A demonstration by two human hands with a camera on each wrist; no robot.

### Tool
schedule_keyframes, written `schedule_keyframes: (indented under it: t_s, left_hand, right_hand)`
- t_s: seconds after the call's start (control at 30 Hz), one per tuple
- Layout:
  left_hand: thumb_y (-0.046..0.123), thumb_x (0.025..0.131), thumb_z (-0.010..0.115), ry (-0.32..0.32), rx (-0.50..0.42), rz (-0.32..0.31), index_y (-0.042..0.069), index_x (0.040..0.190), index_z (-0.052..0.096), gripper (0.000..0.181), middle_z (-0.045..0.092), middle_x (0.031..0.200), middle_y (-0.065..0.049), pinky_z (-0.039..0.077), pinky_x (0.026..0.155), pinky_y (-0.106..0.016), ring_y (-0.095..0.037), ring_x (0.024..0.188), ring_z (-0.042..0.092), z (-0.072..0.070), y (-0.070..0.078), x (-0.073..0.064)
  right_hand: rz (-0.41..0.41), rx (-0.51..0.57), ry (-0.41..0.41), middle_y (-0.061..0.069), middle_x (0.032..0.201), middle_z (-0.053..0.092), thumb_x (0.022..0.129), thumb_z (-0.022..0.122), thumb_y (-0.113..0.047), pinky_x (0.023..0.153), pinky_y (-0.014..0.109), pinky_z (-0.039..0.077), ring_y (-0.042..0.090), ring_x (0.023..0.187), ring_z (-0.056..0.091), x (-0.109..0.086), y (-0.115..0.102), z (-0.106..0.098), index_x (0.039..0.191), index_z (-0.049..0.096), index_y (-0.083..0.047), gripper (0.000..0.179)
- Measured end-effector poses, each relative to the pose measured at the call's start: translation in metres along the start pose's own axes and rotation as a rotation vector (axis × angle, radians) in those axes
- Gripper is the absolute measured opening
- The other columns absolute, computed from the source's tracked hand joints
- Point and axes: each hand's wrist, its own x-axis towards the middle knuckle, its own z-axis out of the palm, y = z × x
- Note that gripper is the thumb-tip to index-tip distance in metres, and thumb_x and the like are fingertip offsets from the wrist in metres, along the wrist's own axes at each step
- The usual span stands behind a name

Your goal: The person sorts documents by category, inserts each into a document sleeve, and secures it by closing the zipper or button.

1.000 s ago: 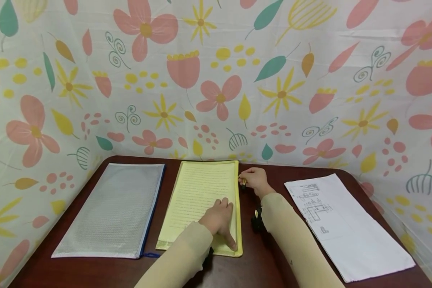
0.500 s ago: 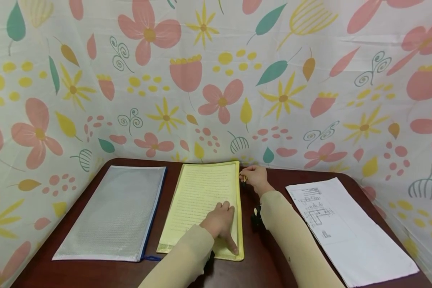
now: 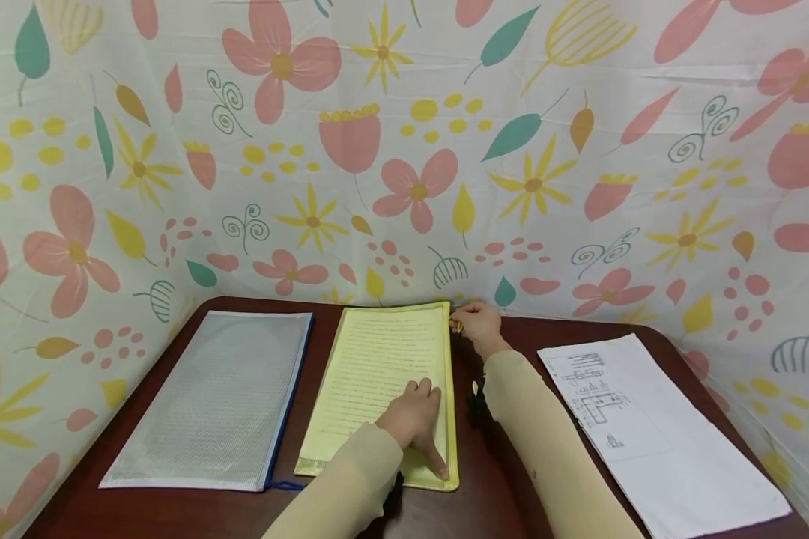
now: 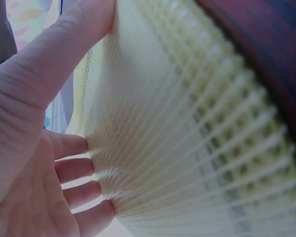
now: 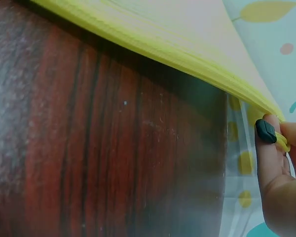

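Note:
A yellow zip document pouch (image 3: 377,359) lies in the middle of the table with a printed sheet showing through its mesh. My left hand (image 3: 414,418) rests on its lower right part, fingers spread and thumb near the zip edge. The left wrist view shows those fingertips (image 4: 102,210) touching the mesh (image 4: 138,123). At the pouch's far right corner, my right hand (image 3: 480,326) pinches the zip pull. A yellow cord loop (image 5: 282,142) with a black end piece (image 5: 265,131) hangs from the pinch in the right wrist view; the slider itself is hidden.
To the left lies a clear mesh pouch (image 3: 209,397) with a blue zip edge and a blue cord (image 3: 286,485). White sheets with printed drawings (image 3: 661,434) lie on the right. A flower-patterned curtain (image 3: 404,150) stands behind the dark wooden table (image 3: 475,479).
My right hand has moved slightly away along the pouch's right edge to its far corner, pinching the zip pull. My left hand stays in place on the pouch. The head view has shifted slightly.

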Motion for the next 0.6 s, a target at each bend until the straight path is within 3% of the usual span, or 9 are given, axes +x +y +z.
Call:
schedule_keyframes:
  t_s: [0.6]
  left_hand:
    - [0.068,0.036,0.083,0.004,0.007,-0.007,0.008,0.141,0.036,0.130,0.040,0.118,-0.003,0.048,0.082,-0.025,-0.018,0.107,0.038,0.005,-0.001,0.003]
  right_hand:
    - [-0.050,0.055,0.060,0.017,0.094,0.063,0.087,0.064,-0.005,0.072,0.041,0.054,0.019,0.069,0.064,0.015,-0.005,0.008,0.094,0.064,0.004,0.012]
